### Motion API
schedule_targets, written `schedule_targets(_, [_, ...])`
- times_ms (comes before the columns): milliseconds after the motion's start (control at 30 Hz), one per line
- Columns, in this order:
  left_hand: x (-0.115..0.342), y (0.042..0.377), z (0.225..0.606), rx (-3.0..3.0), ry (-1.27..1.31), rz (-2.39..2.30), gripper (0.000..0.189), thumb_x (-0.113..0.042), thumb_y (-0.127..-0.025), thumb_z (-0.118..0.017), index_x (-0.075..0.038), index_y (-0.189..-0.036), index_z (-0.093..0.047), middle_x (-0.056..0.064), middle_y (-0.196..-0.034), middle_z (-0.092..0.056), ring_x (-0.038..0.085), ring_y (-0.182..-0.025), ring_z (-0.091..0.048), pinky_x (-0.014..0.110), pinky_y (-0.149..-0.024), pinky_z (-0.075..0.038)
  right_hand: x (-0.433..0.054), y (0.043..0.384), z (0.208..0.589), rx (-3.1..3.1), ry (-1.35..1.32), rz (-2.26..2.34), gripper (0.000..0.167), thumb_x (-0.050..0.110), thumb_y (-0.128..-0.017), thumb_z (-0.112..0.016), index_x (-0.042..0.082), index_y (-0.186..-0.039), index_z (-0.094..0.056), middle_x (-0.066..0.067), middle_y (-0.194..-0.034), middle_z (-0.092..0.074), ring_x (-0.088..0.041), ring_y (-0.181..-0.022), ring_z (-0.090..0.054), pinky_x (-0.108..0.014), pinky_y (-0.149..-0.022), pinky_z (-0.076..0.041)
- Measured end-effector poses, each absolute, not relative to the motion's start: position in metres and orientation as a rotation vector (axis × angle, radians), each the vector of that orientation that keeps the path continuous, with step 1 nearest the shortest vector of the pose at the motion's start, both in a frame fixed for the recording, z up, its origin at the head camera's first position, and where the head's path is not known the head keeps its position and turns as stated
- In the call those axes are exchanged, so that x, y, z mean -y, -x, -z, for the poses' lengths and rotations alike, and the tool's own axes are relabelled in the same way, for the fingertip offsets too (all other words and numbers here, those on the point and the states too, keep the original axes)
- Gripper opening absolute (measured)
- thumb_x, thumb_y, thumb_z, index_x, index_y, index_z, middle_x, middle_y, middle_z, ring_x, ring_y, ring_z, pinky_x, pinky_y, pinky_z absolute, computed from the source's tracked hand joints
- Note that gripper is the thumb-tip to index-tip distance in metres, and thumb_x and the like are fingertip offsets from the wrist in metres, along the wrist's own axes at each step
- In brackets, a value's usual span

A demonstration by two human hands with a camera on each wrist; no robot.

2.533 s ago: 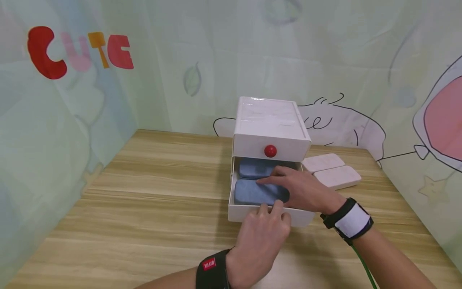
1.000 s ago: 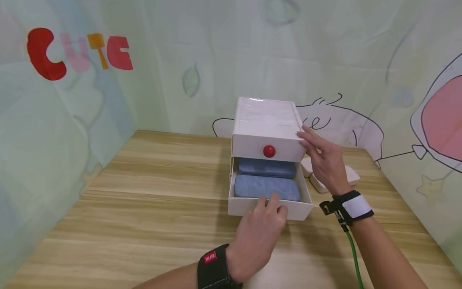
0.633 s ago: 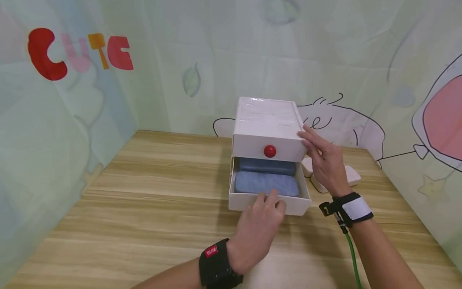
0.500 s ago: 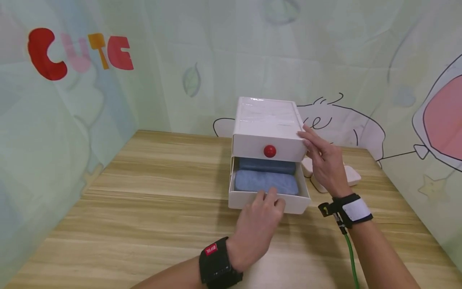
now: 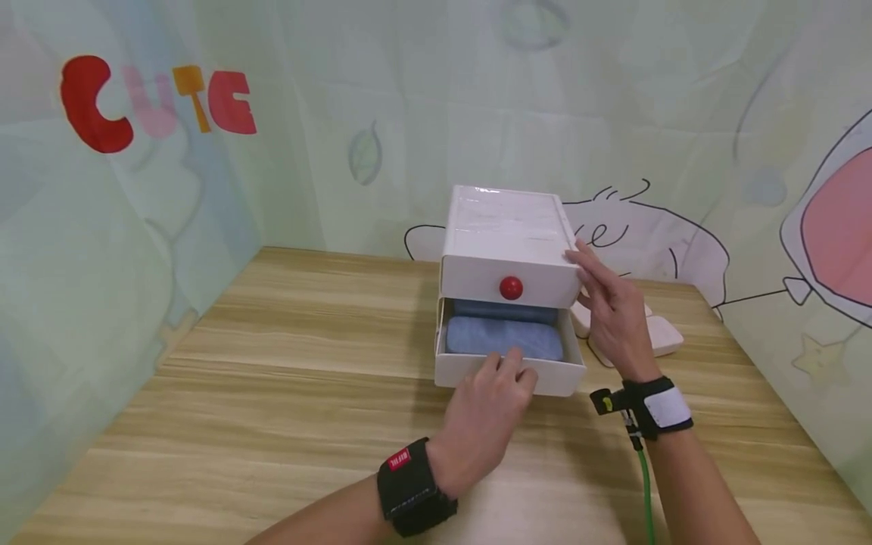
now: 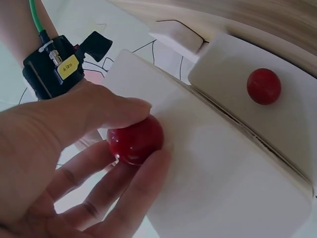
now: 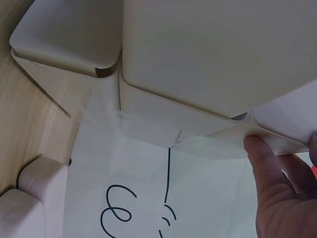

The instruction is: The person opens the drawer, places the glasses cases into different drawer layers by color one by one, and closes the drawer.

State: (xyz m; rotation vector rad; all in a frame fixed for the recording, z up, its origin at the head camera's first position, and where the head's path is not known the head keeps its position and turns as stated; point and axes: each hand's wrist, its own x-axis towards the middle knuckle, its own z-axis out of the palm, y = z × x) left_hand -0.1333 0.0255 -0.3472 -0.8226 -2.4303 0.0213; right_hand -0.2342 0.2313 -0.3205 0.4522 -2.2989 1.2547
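A white drawer cabinet (image 5: 507,216) has red round knobs. Its middle drawer (image 5: 545,378) stands partly pulled out below the top drawer. Inside lie two blue rounded cases, the front one (image 5: 504,337) in plain view and the rear one (image 5: 507,310) partly under the upper drawer. My left hand (image 5: 484,416) pinches the pulled-out drawer's red knob (image 6: 136,141) between thumb and fingers. My right hand (image 5: 616,318) rests against the cabinet's front right upper corner, its fingers (image 7: 262,158) fairly straight along the side.
Two pale, flat rounded cases (image 5: 664,334) lie on the wooden table (image 5: 306,378) to the cabinet's right, partly behind my right hand. Another drawer with a red knob (image 6: 264,86) is at table level. A printed cloth wall (image 5: 341,113) stands behind.
The drawer has slid inward with my left hand on its knob, covering more of the rear blue case. My right hand has left the blue cases and moved to the cabinet's side.
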Motion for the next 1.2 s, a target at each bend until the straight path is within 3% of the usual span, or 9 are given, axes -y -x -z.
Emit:
schedule_targets(467, [-0.019, 0.152, 0.352, 2.391, 0.858, 0.041, 0.023, -0.004, -0.087, -0.077, -0.013, -0.107, -0.071, 0.003, -0.109, -0.065, 0.015, -0.091, -0.065, 0.026, -0.076, -0.061, -0.233, 0.231, 0.323, 2.324, -0.396, -1.242, 0.04, 0.019, -0.109, -0.044, 0.03, -0.146, -0.056, 0.014, -0.162, -0.037, -0.024, -0.146, -0.047, -0.033, -0.093, -0.053])
schedule_targets(933, [-0.011, 0.173, 0.355, 2.39, 0.909, 0.144, 0.027, -0.008, -0.089, -0.077, -0.011, -0.116, -0.071, 0.007, -0.119, -0.068, 0.018, -0.103, -0.067, 0.03, -0.096, -0.057, -0.231, 0.235, 0.323, 2.287, -0.42, -1.253, 0.041, 0.017, -0.108, -0.045, 0.029, -0.146, -0.056, 0.009, -0.162, -0.04, -0.027, -0.145, -0.047, -0.037, -0.094, -0.053])
schedule_targets(1200, [-0.01, 0.181, 0.36, 2.35, 0.927, 0.219, 0.028, -0.007, -0.09, -0.076, -0.009, -0.117, -0.07, 0.007, -0.118, -0.069, 0.019, -0.103, -0.067, 0.031, -0.097, -0.057, -0.232, 0.235, 0.326, 2.283, -0.411, -1.28, 0.04, 0.019, -0.109, -0.045, 0.031, -0.146, -0.056, 0.008, -0.162, -0.04, -0.023, -0.146, -0.046, -0.034, -0.095, -0.053])
